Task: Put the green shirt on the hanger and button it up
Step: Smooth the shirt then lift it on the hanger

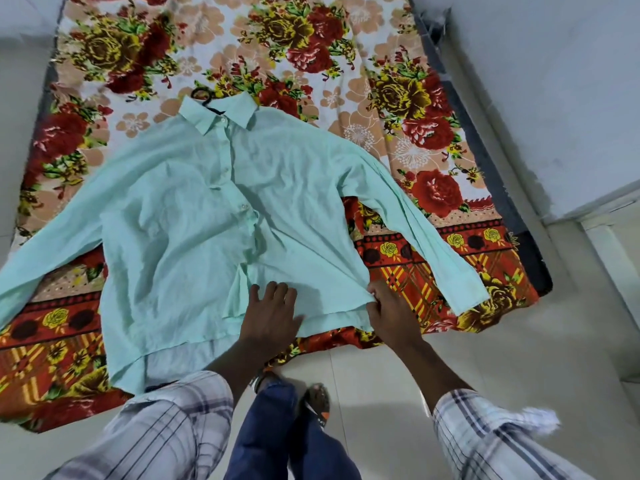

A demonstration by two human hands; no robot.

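The pale green shirt (194, 216) lies flat and face up on the flowered bedsheet (311, 64), sleeves spread to both sides. A black hanger hook (202, 95) sticks out of its collar; the rest of the hanger is hidden inside. The upper buttons look fastened, while the placket gapes near the hem. My left hand (272, 315) rests palm down with spread fingers on the shirt's lower front. My right hand (386, 313) pinches the hem at the shirt's right lower corner.
The mattress sits on a pale tiled floor (398, 375), with a white wall (554, 98) along its right side. My legs in blue trousers and sandalled feet (311, 400) stand at the mattress's near edge.
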